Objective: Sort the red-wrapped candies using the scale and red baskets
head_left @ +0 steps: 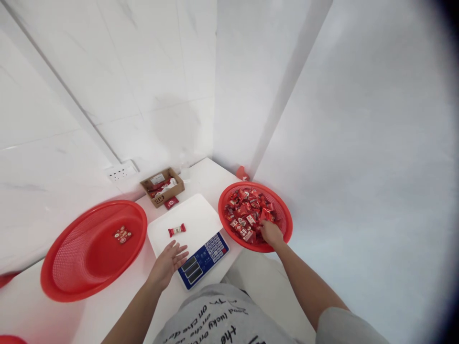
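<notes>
My left hand (167, 264) is open, palm turned up and fingers apart, over the near left edge of a white weighing scale (201, 215). Nothing lies in it. One small candy (177, 230) in a red and pale wrapper rests on the scale's plate, just beyond my fingertips. To the right, my right hand (271, 234) reaches into a round red basket (287, 215) filled with red wrapped candies (247, 205). Its fingers are closed at a bright red wrapped candy (266, 214); the fingertips are partly hidden among the wrappers.
At left, a large red basket (138, 215) stands tilted with one wrapped piece (122, 234) in it. Behind the scale are a small cardboard box (163, 186) of packets, a red packet (171, 203) and a clear cup (185, 171). Walls (172, 119) close the corner.
</notes>
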A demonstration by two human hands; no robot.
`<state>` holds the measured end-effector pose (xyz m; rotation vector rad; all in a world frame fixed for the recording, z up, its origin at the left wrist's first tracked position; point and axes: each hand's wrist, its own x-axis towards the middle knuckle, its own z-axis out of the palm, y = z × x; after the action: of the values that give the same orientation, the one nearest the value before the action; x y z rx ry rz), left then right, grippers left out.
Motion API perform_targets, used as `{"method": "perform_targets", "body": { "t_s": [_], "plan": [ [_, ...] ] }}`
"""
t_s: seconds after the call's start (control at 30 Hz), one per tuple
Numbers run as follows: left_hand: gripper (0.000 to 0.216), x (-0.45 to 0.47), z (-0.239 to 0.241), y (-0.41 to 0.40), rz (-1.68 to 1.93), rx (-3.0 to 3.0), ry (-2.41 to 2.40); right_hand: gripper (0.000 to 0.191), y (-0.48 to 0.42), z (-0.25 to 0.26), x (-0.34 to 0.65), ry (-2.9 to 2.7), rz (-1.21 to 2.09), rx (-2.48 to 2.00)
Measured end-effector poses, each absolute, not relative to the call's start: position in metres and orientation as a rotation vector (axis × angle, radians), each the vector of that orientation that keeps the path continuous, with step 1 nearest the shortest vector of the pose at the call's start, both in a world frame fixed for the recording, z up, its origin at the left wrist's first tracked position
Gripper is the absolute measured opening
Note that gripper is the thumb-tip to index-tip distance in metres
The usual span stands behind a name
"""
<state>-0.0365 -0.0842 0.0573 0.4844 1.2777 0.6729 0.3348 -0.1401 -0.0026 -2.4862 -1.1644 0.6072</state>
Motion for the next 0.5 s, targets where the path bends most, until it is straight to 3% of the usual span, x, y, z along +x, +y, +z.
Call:
{"method": "perform_targets", "body": {
  "t_s": [0.3,0.5],
  "plan": [
    [0.045,-0.033,0.069,-0.092,0.566,0.601,1.244,0.029,-0.118,0.024,0.335,-0.886,0.53,-2.244],
    [0.046,-0.017,0.085,-0.099,0.497,0.782,1.172,0.028,-0.11,0.049,0.288,-0.867,0.854,-1.84]
  ]
}}
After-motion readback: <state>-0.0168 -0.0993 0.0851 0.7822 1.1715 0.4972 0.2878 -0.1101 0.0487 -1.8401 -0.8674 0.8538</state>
